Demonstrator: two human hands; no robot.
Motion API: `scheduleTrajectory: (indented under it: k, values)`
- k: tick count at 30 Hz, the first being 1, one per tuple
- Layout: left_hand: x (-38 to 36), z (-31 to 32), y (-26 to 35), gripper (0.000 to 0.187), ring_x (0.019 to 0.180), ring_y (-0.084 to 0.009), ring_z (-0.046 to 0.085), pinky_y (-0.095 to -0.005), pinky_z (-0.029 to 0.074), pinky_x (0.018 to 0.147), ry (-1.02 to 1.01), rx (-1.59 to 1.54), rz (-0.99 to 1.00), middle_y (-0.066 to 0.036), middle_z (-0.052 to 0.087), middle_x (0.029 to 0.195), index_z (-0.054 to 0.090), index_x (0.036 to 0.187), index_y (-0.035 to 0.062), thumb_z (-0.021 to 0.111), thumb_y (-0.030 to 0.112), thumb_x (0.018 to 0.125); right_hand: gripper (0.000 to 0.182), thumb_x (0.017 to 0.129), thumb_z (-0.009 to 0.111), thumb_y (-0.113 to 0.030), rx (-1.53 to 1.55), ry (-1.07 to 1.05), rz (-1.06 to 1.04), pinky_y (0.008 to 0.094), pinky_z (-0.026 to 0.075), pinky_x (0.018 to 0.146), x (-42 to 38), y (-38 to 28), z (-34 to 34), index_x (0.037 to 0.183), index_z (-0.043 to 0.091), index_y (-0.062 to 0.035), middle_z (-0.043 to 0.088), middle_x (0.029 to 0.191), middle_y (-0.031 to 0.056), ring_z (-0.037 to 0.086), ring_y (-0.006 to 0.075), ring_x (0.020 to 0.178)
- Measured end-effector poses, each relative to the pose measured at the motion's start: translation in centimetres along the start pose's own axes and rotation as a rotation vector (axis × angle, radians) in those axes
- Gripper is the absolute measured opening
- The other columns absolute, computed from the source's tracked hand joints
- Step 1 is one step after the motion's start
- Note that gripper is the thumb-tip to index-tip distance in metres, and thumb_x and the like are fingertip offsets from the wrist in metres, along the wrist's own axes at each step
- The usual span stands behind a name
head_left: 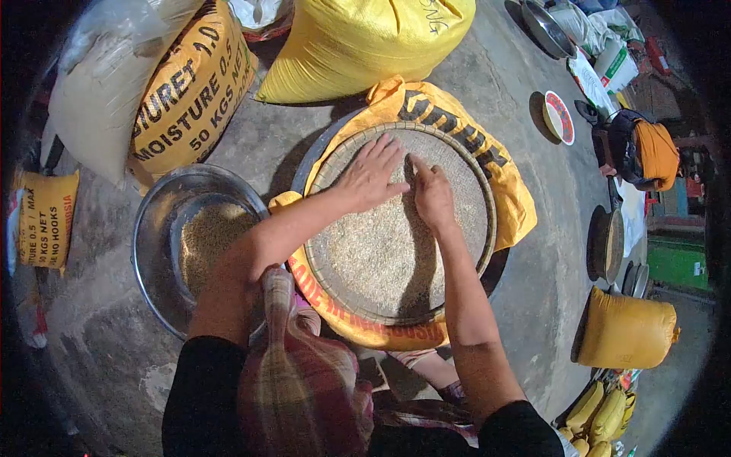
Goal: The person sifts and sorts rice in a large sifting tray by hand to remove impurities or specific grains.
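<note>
A round woven tray (311, 255) with a bamboo rim holds a layer of pale grain (381, 255). My left hand (373, 175) lies flat on the grain toward the far side of the tray, its fingers stretched out and thumb apart. Right beside it, my right hand (434, 196) points its index finger down at the grain, with the other fingers curled; I see nothing held in it. Under the tray, an orange printed sack (506, 198) is draped over a dark-rimmed tub (304, 164), most of which is hidden.
On the left stands a metal basin (156, 228) with brown grain in it. Full sacks, one yellow (358, 53) and one orange (194, 91), stand beyond. At right are a tan sack (626, 329), bananas (605, 415), a patterned bowl (560, 118) and a person in orange (656, 156).
</note>
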State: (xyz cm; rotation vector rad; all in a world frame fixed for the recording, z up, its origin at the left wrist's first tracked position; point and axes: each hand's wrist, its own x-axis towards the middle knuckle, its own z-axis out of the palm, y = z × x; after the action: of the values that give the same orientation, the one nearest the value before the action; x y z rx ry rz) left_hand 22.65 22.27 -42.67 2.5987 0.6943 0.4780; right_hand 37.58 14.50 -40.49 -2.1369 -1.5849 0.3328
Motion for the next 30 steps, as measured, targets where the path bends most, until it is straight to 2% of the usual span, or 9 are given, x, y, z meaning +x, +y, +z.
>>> scheduleTrajectory:
  k: [3,5,9,17,21,23,25,27,30]
  values:
    - [-1.9,0.3,1.1,0.07,0.134,-0.0333,0.019,-0.0424,0.014,0.11,-0.029,0.02,0.017,-0.021,0.029,0.141,0.033,0.133,-0.0048,0.042,0.049,0.089,0.027,0.08,0.054,-0.008,-0.079,-0.175,-0.037,0.0444,0.046,0.075,-0.8,-0.3,-1.2,0.104,0.064,-0.0124,0.056,0.091,0.0195,0.057,0.0371,0.084]
    - [-3.6,-1.3,1.4,0.07,0.134,-0.0344,0.02,-0.0427,0.015,0.11,-0.323,-0.31,0.088,-0.022,0.028,0.141,0.033,0.133,-0.0047,0.042,0.049,0.088,0.026,0.08,0.054,-0.008,-0.026,-0.22,-0.014,0.0445,0.046,0.074,-1.6,-0.4,-2.5,0.103,0.064,-0.0111,0.056,0.091,0.0193,0.057,0.0377,0.083]
    - [-3.0,-2.2,0.4,0.065,0.132,-0.036,0.024,-0.041,0.018,0.109,0.034,0.037,-0.098,-0.023,0.032,0.138,0.034,0.132,-0.0055,0.047,0.041,0.089,0.026,0.085,0.05,-0.011,0.133,-0.058,0.093,0.0433,0.046,0.073,-2.5,0.8,-2.6,0.108,0.061,-0.0087,0.057,0.09,0.0207,0.058,0.0381,0.08]
    - [-4.7,-2.9,1.9,0.065,0.132,-0.0356,0.023,-0.0431,0.018,0.109,-0.215,-0.182,-0.053,-0.025,0.03,0.138,0.03,0.132,-0.0068,0.047,0.039,0.089,0.026,0.087,0.048,-0.014,0.084,-0.091,0.099,0.0457,0.048,0.073,-3.2,-0.5,-2.9,0.11,0.059,-0.0096,0.058,0.091,0.0217,0.059,0.0389,0.083]
    - [-2.6,-1.5,-0.8,0.06,0.13,-0.0364,0.028,-0.0439,0.022,0.107,0.083,0.059,-0.07,-0.025,0.036,0.134,0.038,0.128,-0.0058,0.051,0.037,0.088,0.029,0.084,0.051,-0.007,-0.056,-0.008,0.066,0.0461,0.047,0.072,-3.0,0.4,-1.5,0.112,0.057,-0.0098,0.058,0.088,0.0226,0.059,0.0384,0.083]
    - [-3.6,-1.9,0.8,0.059,0.125,-0.0374,0.034,-0.0441,0.027,0.104,-0.136,-0.09,-0.057,-0.026,0.039,0.131,0.042,0.124,-0.0063,0.053,0.037,0.086,0.031,0.085,0.05,-0.011,0.032,-0.233,-0.03,0.0462,0.047,0.073,-3.4,-0.4,-3.0,0.115,0.055,-0.0094,0.058,0.09,0.0226,0.058,0.0393,0.083]
    - [-3.7,-2.5,1.3,0.057,0.127,-0.0372,0.032,-0.0437,0.025,0.105,-0.258,-0.276,-0.002,-0.023,0.038,0.133,0.043,0.124,-0.0053,0.052,0.038,0.087,0.031,0.084,0.051,-0.011,0.041,-0.157,-0.009,0.0458,0.047,0.074,-3.6,-0.1,-2.8,0.115,0.055,-0.0091,0.058,0.09,0.0227,0.058,0.0395,0.083]
    - [-2.8,-2.3,0.8,0.056,0.128,-0.0366,0.03,-0.0439,0.023,0.106,-0.025,-0.109,-0.008,-0.021,0.039,0.133,0.043,0.124,-0.0046,0.049,0.038,0.088,0.032,0.083,0.052,-0.008,0.084,-0.061,-0.017,0.0449,0.047,0.073,-2.2,0.8,-1.9,0.114,0.055,-0.0095,0.058,0.09,0.0219,0.058,0.0391,0.084]
    - [-2.6,0.0,0.1,0.058,0.131,-0.0343,0.026,-0.0431,0.02,0.108,-0.001,0.014,-0.056,-0.02,0.036,0.136,0.041,0.127,-0.0045,0.047,0.038,0.089,0.029,0.082,0.053,-0.008,0.001,-0.036,0.046,0.0437,0.048,0.072,-2.2,-0.3,-0.6,0.111,0.058,-0.0086,0.058,0.09,0.021,0.058,0.0377,0.084]
